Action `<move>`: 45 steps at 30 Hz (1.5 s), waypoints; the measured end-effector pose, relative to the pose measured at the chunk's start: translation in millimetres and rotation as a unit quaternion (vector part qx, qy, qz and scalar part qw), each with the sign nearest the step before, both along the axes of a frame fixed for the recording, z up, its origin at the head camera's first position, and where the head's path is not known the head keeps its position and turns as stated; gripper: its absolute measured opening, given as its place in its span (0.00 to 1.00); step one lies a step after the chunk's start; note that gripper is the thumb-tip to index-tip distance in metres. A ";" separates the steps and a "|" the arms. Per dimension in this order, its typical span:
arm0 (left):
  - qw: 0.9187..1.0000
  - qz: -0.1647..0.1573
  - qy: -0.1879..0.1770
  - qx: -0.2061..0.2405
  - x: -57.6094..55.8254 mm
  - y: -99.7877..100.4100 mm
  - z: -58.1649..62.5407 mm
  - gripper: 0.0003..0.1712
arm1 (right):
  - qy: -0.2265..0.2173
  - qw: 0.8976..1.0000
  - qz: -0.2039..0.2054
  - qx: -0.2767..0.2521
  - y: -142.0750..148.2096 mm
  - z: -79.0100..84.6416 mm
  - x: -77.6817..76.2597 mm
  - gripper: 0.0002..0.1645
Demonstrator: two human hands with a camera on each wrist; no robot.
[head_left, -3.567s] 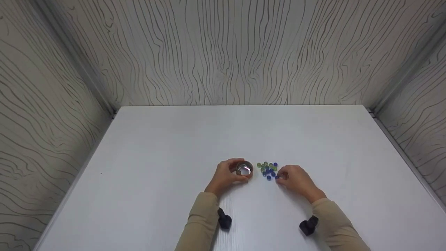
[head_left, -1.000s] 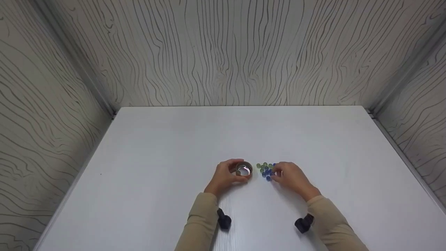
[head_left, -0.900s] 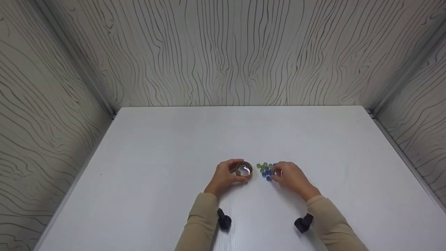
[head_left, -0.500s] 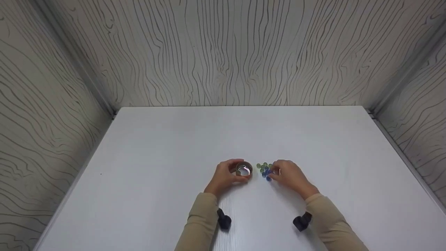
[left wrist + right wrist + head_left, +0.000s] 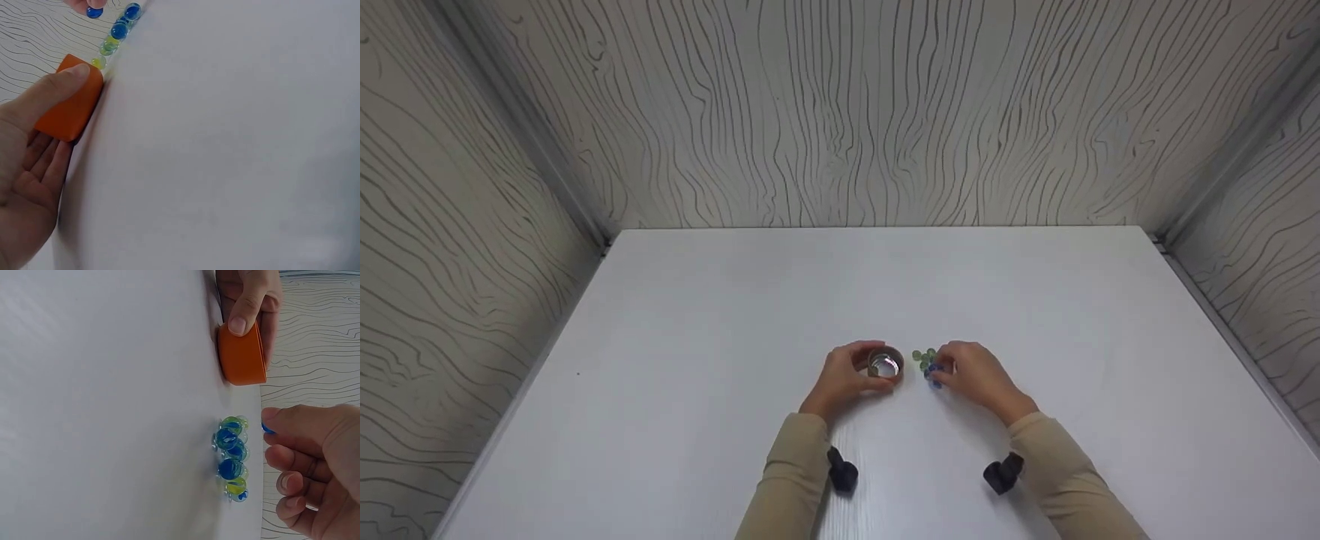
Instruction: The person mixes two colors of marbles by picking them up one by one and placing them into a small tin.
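My left hand (image 5: pixel 838 379) holds a small bowl (image 5: pixel 888 365), with thumb and fingers on opposite sides. The bowl is orange outside (image 5: pixel 242 357) and shiny metallic inside, and it stands upright on the table. Between thumb and forefinger my right hand (image 5: pixel 979 375) pinches a blue glass marble (image 5: pixel 268 429), mostly covered by the fingertips. That marble is held above a cluster of clear glass marbles (image 5: pixel 229 468) with blue and yellow-green cores. In the head view the right hand hides part of this cluster, which lies just right of the bowl.
A white table (image 5: pixel 697 315) spreads around both hands. Wood-patterned panels (image 5: pixel 840 112) rise behind it and at both sides. Black wrist cameras (image 5: pixel 843 477) sit on both forearms.
My right hand has shifted left from the cluster's right edge and now overlaps the marbles in the head view. The left hand and bowl stay in place.
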State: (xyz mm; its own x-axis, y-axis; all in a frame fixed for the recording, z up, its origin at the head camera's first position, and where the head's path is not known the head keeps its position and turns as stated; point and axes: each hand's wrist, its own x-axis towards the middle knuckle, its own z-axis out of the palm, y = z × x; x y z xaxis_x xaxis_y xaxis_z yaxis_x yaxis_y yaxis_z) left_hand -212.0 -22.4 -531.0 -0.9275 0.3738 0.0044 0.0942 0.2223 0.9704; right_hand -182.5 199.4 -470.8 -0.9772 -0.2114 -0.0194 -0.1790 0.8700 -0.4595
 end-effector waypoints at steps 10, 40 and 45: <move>1.000 0.000 0.007 0.004 0.2 -0.6 -0.4 0.38 | 0.006 1.000 0.007 -0.004 -8.3 -0.6 -3.5 0.08; 1.000 0.006 0.007 -0.001 1.2 1.1 1.6 0.37 | 0.037 0.998 0.037 -0.030 -31.3 -1.4 -4.8 0.06; 1.000 0.002 0.004 0.002 1.3 0.6 2.0 0.37 | 0.040 0.998 0.033 -0.029 -34.9 -1.0 -4.0 0.07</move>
